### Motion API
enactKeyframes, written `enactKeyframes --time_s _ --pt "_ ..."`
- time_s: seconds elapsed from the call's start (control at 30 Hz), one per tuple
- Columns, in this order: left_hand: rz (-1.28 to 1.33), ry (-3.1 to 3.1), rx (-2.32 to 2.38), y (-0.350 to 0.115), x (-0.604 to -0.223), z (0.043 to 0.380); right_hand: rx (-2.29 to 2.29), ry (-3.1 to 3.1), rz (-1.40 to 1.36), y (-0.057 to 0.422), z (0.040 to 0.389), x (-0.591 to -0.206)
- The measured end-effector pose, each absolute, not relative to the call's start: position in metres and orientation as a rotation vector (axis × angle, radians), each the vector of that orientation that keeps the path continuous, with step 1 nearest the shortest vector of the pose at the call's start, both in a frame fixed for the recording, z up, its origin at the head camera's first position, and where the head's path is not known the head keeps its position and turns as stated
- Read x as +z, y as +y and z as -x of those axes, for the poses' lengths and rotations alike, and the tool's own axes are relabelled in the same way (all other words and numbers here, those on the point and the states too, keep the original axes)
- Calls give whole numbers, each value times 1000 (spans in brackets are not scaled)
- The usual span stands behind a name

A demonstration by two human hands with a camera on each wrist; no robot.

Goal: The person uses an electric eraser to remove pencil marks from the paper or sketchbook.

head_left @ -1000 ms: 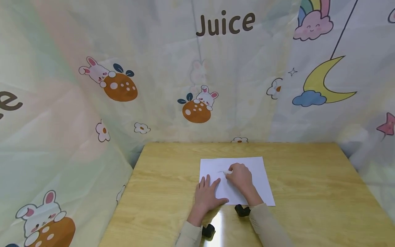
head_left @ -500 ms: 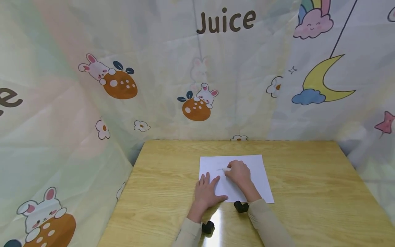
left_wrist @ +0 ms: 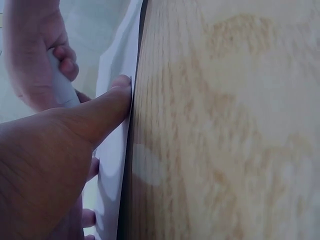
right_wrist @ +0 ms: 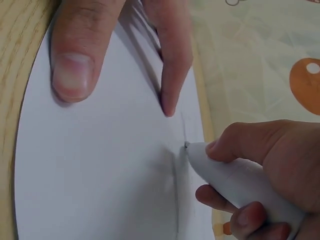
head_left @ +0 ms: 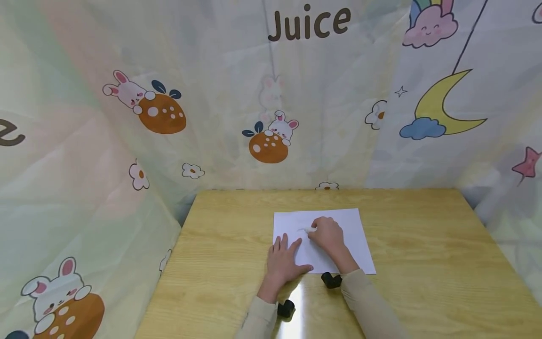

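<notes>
A sheet of white paper (head_left: 305,261) lies on the wooden table. My left hand (head_left: 282,262) rests on its left part, fingers spread and thumb along the near edge. In the right wrist view, the left thumb (right_wrist: 75,75) presses flat on the sheet. My right hand (head_left: 328,235) grips a thick white pen-like tool (right_wrist: 235,180) with a tapered nose and a small dark tip. That tip touches the paper, beside a thin dark line (right_wrist: 175,190); whether the line is drawn or cut I cannot tell. The tool's back end is hidden in the palm.
The wooden table (head_left: 228,249) extends on both sides of the paper. Black wrist-worn pieces stick out by the left sleeve (head_left: 285,309) and the right sleeve (head_left: 331,280). A printed cloth (head_left: 220,94) hangs behind the table and at its sides.
The whole head view has shifted slightly, so the table and paper appear a little higher. My left hand stays in place on the sheet, and the right hand keeps hold of the tool with hardly any movement.
</notes>
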State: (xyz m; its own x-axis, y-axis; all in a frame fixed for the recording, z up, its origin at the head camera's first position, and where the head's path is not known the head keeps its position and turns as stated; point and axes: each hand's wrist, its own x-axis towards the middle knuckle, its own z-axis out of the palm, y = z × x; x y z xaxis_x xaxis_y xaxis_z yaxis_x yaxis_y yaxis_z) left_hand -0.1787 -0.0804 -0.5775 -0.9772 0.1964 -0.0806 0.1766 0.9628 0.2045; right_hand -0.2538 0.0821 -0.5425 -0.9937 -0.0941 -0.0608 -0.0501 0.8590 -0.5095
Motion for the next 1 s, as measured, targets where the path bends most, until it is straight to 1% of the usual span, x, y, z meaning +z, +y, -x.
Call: enactKeyframes --time_s 0.37,0.53,0.7,1.0 --pt "-300 3020 276 -77 -578 177 -805 2959 125 82 252 -542" --pt "-316 3028 273 -78 -579 176 -791 2951 87 81 250 -540" --pt "-304 3047 251 -80 -576 179 -813 2960 131 78 252 -535" --pt "-296 3016 280 -80 -575 180 -816 2966 106 75 253 -540"
